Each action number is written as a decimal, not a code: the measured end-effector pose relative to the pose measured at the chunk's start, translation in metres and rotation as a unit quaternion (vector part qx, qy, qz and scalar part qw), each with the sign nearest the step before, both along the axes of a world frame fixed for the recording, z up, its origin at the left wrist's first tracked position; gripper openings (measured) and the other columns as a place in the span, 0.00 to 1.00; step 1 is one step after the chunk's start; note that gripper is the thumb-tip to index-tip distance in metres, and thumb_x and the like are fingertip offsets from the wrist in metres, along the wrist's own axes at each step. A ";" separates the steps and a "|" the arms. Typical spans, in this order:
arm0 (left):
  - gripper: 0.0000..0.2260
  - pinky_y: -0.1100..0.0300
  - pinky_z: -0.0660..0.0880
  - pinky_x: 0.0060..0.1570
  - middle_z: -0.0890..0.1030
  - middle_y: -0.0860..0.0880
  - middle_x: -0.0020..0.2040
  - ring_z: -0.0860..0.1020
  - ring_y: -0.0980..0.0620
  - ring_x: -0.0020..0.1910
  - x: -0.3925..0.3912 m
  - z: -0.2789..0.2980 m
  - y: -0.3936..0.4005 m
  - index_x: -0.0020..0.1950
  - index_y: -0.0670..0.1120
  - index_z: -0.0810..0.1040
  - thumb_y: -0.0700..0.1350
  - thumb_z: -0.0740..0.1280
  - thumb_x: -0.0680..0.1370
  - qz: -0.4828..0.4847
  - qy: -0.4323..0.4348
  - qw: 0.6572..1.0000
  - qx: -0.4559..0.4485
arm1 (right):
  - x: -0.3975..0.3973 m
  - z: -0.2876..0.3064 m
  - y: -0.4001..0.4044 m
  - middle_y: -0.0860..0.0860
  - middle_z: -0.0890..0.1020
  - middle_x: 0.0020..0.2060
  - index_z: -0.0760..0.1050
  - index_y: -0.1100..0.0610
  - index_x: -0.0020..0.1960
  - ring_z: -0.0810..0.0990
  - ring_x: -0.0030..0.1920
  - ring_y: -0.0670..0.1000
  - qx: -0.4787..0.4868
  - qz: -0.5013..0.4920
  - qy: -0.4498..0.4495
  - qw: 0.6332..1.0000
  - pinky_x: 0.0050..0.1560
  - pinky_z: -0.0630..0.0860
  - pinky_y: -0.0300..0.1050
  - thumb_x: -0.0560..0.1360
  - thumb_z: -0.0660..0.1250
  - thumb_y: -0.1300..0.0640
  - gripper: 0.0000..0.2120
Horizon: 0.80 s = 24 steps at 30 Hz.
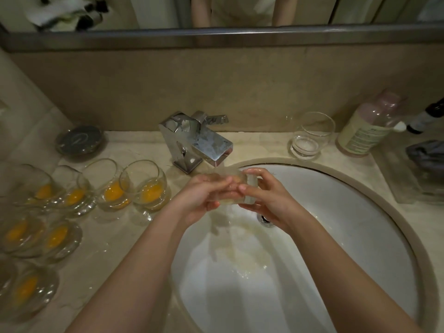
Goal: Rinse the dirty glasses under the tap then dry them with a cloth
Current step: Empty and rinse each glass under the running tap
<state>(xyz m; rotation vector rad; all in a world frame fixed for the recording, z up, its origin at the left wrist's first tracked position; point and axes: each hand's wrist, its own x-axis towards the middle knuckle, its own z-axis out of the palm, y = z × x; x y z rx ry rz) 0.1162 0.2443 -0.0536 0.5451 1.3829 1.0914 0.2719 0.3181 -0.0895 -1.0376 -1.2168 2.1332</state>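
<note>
Glass is what we are holding: one tumbler (236,188) lying on its side under the tap (204,143), over the back edge of the sink (360,236). Our left hand (204,195) is closing around its mouth end while our right hand (266,200) is clamping its base. Dirty glasses (146,186) are waiting along the counter's left edge, nearer our left hand.

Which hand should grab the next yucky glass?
Probably the left hand. The dirty glasses stand on the counter on its side, while the right hand could keep the rinsed glass over the sink.
</note>
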 end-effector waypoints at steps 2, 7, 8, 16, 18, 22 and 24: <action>0.06 0.72 0.62 0.22 0.86 0.49 0.43 0.85 0.55 0.43 0.001 0.000 0.001 0.49 0.45 0.83 0.40 0.66 0.79 0.000 0.000 1.000 0.015 | 0.001 0.003 0.001 0.57 0.80 0.57 0.76 0.53 0.57 0.84 0.49 0.54 -0.015 0.009 -0.006 1.000 0.50 0.81 0.49 0.77 0.69 0.58 0.10; 0.14 0.71 0.65 0.23 0.86 0.44 0.48 0.85 0.52 0.45 0.004 -0.003 0.002 0.59 0.38 0.81 0.43 0.69 0.76 0.008 0.004 1.000 0.015 | -0.006 0.015 -0.004 0.54 0.83 0.44 0.78 0.56 0.59 0.80 0.29 0.51 -0.024 0.042 -0.099 0.994 0.30 0.76 0.37 0.80 0.59 0.40 0.22; 0.18 0.71 0.66 0.22 0.86 0.44 0.47 0.85 0.52 0.43 0.003 -0.003 0.002 0.60 0.37 0.80 0.45 0.70 0.73 0.012 0.001 1.000 0.011 | -0.006 0.012 -0.006 0.55 0.82 0.45 0.76 0.56 0.60 0.79 0.29 0.51 -0.016 0.030 -0.092 0.995 0.30 0.76 0.38 0.79 0.62 0.42 0.19; 0.08 0.72 0.64 0.22 0.86 0.50 0.41 0.85 0.56 0.40 0.003 -0.006 0.005 0.55 0.42 0.79 0.38 0.68 0.76 0.008 0.001 1.000 0.014 | -0.006 0.006 -0.002 0.52 0.83 0.48 0.76 0.56 0.61 0.84 0.45 0.48 0.010 0.008 -0.036 0.999 0.42 0.82 0.45 0.79 0.64 0.47 0.16; 0.07 0.72 0.65 0.24 0.86 0.49 0.44 0.84 0.55 0.42 0.005 -0.008 0.005 0.54 0.44 0.82 0.40 0.68 0.77 0.007 0.006 1.000 0.017 | -0.006 0.006 0.000 0.53 0.83 0.49 0.76 0.56 0.60 0.84 0.42 0.47 0.013 0.011 -0.046 0.999 0.39 0.80 0.43 0.79 0.64 0.46 0.16; 0.11 0.72 0.66 0.22 0.85 0.48 0.44 0.85 0.53 0.41 0.004 -0.008 0.004 0.55 0.41 0.81 0.42 0.69 0.75 0.039 -0.038 0.998 0.006 | -0.001 0.004 0.000 0.55 0.81 0.51 0.75 0.54 0.58 0.83 0.47 0.52 0.034 0.006 -0.029 0.999 0.49 0.82 0.48 0.76 0.70 0.59 0.12; 0.06 0.72 0.67 0.23 0.86 0.50 0.41 0.85 0.55 0.39 0.005 -0.005 0.003 0.52 0.42 0.81 0.39 0.68 0.76 0.035 -0.034 0.999 0.004 | -0.001 0.006 -0.004 0.54 0.81 0.52 0.74 0.55 0.60 0.83 0.49 0.51 0.015 0.007 -0.023 1.000 0.52 0.81 0.48 0.76 0.70 0.58 0.13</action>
